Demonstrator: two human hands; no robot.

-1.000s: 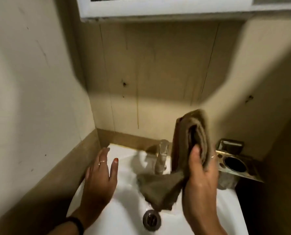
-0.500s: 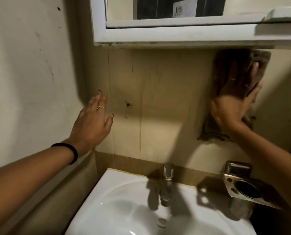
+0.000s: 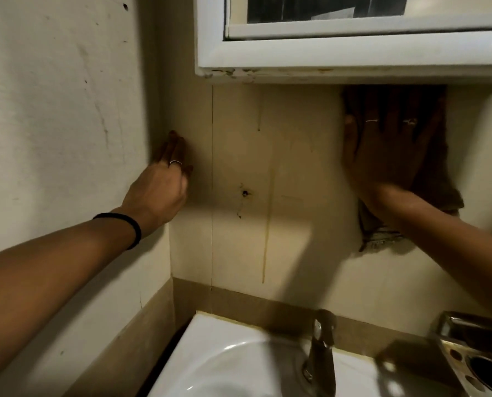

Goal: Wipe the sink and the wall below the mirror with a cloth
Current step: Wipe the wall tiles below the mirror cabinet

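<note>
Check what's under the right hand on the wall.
A brown cloth, pressed flat against the wall by the right hand, just below the mirror cabinet. The wall patch behind the cloth is covered.

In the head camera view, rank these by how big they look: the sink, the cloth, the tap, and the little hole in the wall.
Largest to smallest as they appear:
1. sink, though cut off by the frame edge
2. cloth, partly hidden by the right hand
3. tap, nearer the camera, so its rank below the cloth is unsure
4. hole
</note>
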